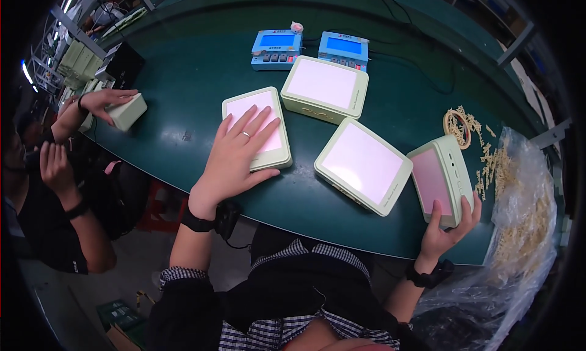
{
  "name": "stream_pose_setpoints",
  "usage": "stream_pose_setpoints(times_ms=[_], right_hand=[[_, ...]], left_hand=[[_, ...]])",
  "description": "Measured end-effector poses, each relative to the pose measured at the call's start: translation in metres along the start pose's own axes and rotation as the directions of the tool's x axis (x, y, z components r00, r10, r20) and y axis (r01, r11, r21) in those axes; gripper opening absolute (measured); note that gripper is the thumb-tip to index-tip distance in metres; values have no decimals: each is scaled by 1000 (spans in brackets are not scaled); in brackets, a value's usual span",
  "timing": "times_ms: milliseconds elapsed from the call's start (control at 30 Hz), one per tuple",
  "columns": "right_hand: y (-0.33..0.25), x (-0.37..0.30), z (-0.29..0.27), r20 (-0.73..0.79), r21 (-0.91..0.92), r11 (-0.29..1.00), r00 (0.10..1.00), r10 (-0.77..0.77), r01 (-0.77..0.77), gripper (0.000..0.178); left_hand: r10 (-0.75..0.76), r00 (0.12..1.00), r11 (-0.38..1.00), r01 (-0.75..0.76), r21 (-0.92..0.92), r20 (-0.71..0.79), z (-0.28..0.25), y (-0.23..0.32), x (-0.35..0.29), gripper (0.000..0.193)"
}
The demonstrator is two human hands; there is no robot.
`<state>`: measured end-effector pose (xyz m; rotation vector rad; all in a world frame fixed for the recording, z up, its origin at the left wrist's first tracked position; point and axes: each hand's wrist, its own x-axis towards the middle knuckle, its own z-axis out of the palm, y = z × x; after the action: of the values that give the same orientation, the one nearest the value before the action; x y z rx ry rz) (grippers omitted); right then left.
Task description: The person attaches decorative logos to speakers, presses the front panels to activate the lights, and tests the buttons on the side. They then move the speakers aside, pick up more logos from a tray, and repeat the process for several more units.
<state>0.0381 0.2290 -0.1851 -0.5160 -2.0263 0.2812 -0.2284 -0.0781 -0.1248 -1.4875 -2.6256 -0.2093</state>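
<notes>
A pale green box (455, 171), clasped in the right hand (453, 221), stands tipped right on the table (189, 101), panel facing left, long axis running away from the body. The left hand (238, 148) spreads flat over a second box (282, 151). Two more boxes (364, 165) lie between, two blue meters (278, 41) beyond.

A black top (274, 296) at six o'clock has a dark-and-white checked hem (292, 249), collar (244, 336) and cuff (184, 274). Black wrist straps (198, 222) at eight and four o'clock each bear a black box (228, 218), the left trailing a thin cable (240, 247). The left hand (235, 146) wears a silver ring (246, 134) at ten.
</notes>
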Motion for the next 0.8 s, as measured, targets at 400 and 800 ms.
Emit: stream_pose_setpoints(times_ms=[400, 800], right_hand=[[0, 2, -9, -5, -10, 1000, 1000, -14, 14, 50], [-3, 14, -13, 70, -9, 1000, 997, 17, -17, 54]], left_hand=[[33, 999, 999, -34, -38, -18, -6, 2, 3, 81], [9, 999, 999, -10, -46, -33, -2, 5, 5, 80]])
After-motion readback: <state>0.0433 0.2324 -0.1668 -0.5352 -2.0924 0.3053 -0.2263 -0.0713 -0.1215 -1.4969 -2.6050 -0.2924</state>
